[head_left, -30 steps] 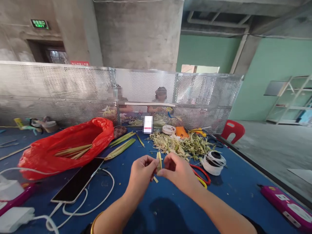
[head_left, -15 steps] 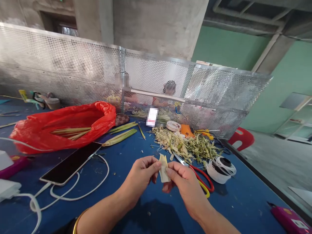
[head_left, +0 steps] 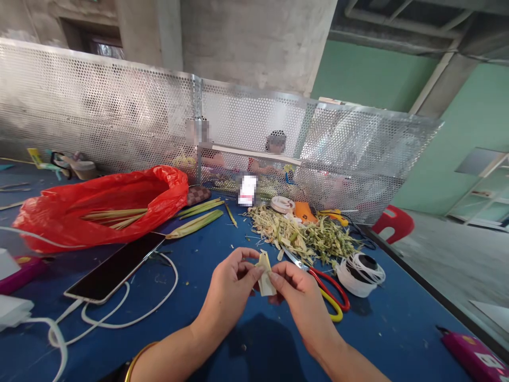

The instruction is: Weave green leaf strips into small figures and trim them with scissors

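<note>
Between my two hands is a short, pale cream strip of folded leaf [head_left: 267,282], held above the blue table. My left hand [head_left: 235,278] pinches its left edge between thumb and fingers. My right hand [head_left: 296,292] is closed on the right edge, its lower fingers partly hidden behind the strip. Just beyond my right hand lie scissors [head_left: 333,289] with red and yellow handles, their blades reaching to a heap of leaf scraps [head_left: 302,236]. Long green-and-cream leaf pieces [head_left: 194,225] rest farther left.
A red plastic bag [head_left: 47,207] with long strips inside stands at the left. In front of it lie a phone [head_left: 115,268] and a white cable [head_left: 175,284]. A spool of white cord [head_left: 360,276] sits at the right, near a purple tool [head_left: 475,353]. A perforated metal screen [head_left: 246,127] closes the back.
My left index finger has lifted and bent at the strip's upper end, and the strip's top looks narrower. Both hands stay in nearly the same place.
</note>
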`<state>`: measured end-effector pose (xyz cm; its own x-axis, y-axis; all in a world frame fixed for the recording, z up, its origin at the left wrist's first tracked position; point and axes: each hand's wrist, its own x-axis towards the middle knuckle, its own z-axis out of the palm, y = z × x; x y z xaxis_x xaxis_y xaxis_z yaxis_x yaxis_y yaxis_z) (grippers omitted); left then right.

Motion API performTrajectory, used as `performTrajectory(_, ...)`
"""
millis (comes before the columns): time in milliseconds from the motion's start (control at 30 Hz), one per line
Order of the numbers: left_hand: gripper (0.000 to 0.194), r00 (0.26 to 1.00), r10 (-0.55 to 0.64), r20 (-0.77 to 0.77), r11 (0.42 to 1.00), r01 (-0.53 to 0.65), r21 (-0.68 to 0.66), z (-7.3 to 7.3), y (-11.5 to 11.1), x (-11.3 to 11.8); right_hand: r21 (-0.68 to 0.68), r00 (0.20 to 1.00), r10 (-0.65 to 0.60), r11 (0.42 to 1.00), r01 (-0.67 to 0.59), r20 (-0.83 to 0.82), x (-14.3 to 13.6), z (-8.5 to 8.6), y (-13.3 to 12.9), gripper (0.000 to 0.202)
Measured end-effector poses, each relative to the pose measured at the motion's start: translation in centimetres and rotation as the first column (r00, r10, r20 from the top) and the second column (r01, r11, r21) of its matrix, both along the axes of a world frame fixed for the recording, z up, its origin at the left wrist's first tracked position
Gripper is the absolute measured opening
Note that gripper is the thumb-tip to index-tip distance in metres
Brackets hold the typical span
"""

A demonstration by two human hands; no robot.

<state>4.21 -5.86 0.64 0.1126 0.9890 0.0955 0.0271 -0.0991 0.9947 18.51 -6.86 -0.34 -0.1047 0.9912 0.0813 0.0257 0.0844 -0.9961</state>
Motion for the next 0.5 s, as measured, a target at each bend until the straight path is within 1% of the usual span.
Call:
performTrajectory(67, 0.018, 0.999, 0.0, 0.033, 1.0, -0.001, 0.023, -0.2, 0.0, 0.0, -0.031, 0.998, -0.019, 0.999, 0.017, -0.058, -0.1, 0.0, 0.0, 0.02)
performTrajectory(133, 0.011, 1.0, -0.005, 0.027, 0.996, 0.003, 0.085, -0.1, -0.1, -0.1, -0.023, 0.994, -0.05, 0.999, 0.048, -0.096, -0.2, -0.1, 0.0, 0.02)
performTrajectory(200, 0.008, 0.999, -0.038, 0.004, 0.992, 0.037, 0.122, 0.0, -0.2, 0.0, 0.032, 0.995, -0.061, 0.997, 0.064, -0.08, -0.1, -0.1, 0.0, 0.019)
performTrajectory(233, 0.01, 0.998, -0.059, 0.004, 0.992, 0.058, 0.112, 0.1, -0.3, 0.0, 0.07, 0.997, -0.061, 0.995, 0.064, -0.049, 0.0, -0.1, -0.1, 0.017)
performTrajectory(333, 0.004, 0.99, -0.122, 0.074, 0.992, 0.123, -0.003, 0.5, -0.4, 0.2, 0.178, 0.993, -0.088, 0.981, 0.073, 0.078, 0.2, -0.3, -0.2, 0.015)
performTrajectory(367, 0.006, 0.984, -0.137, 0.116, 0.988, 0.144, -0.049, 0.7, -0.4, 0.3, 0.215, 0.987, -0.107, 0.973, 0.079, 0.121, 0.3, -0.4, -0.2, 0.015)
performTrajectory(433, 0.018, 0.969, -0.153, 0.193, 0.978, 0.177, -0.115, 0.9, -0.5, 0.4, 0.29, 0.971, -0.14, 0.954, 0.08, 0.193, 0.3, -0.6, -0.2, 0.015)
performTrajectory(500, 0.026, 0.96, -0.135, 0.247, 0.97, 0.179, -0.163, 1.1, -0.6, 0.4, 0.354, 0.959, -0.151, 0.934, 0.058, 0.239, 0.4, -0.6, -0.2, 0.014)
